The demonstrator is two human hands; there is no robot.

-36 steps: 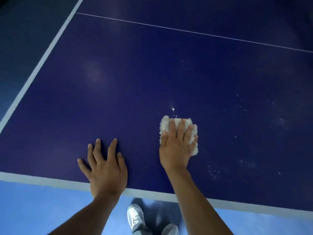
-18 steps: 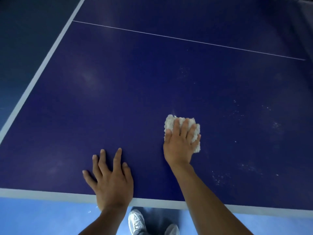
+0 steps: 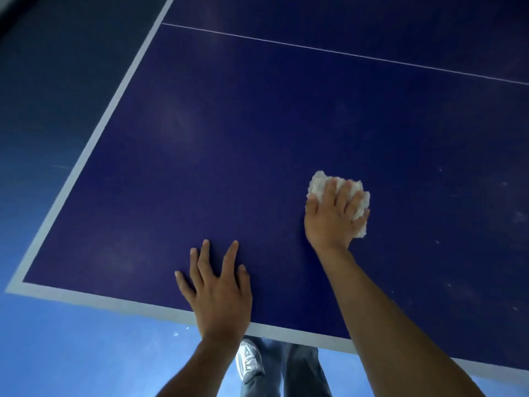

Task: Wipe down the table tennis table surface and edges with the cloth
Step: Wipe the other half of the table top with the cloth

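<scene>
The dark blue table tennis table [image 3: 257,133] fills the view, with a white border band [image 3: 94,298] along its near and left edges. A crumpled white cloth [image 3: 318,182] lies on the surface right of centre. My right hand [image 3: 329,222] presses down on it with fingers laid flat across its top. Close to the near edge, my left hand [image 3: 220,293] rests flat on the table with fingers spread, its wrist over the border band.
A thin white centre line [image 3: 343,54] crosses the table farther away. Pale dust specks [image 3: 440,169] dot the surface right of the cloth. Below the near edge are blue floor [image 3: 71,356], my jeans and a white shoe [image 3: 248,360].
My right hand has slid the cloth away from me and slightly right. The view has shifted, bringing the table's near left corner into sight. My left hand stays planted near the edge.
</scene>
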